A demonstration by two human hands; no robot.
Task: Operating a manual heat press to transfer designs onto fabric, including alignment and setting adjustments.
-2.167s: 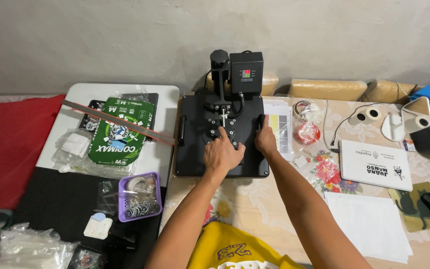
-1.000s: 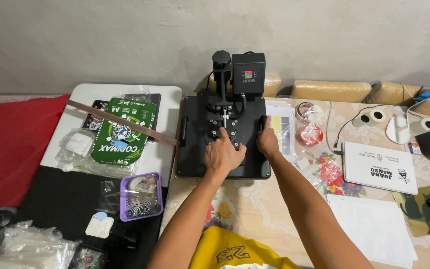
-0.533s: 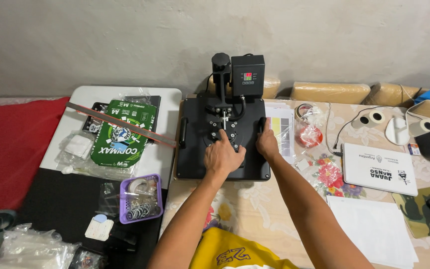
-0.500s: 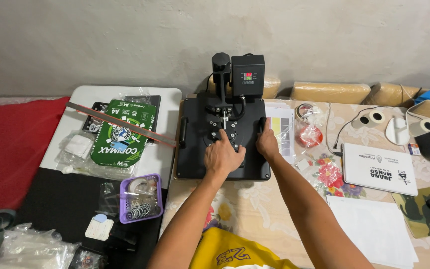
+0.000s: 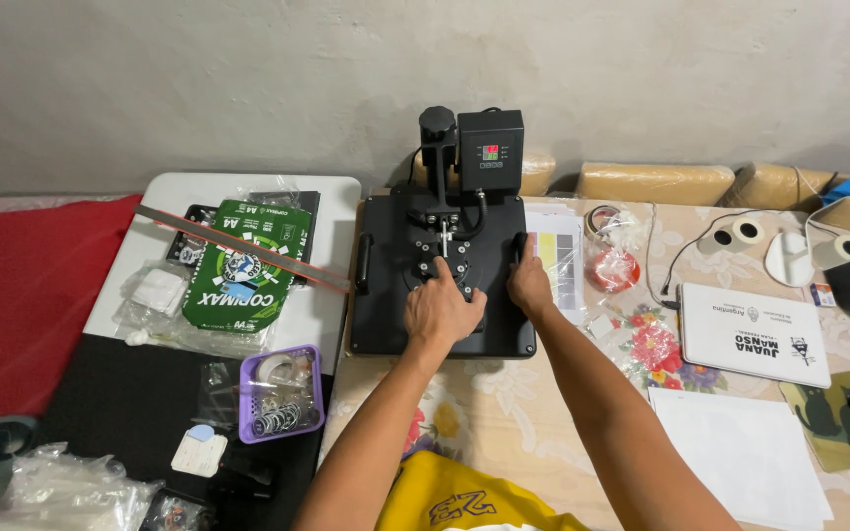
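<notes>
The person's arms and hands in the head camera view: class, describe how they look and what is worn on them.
Both forearms are bare, with no sleeves showing. The left hand and right hand wear no gloves, and no rings, watch or bracelet can be made out. At the bottom edge shows a yellow garment with a dark printed design.

One camera only, worn on my head, looking steeply down and forward at the tabletop (image 5: 504, 413) from close above. The wall lies at twelve o'clock; my forearms enter from six. Its far edges look slightly bent, perhaps lens distortion.
</notes>
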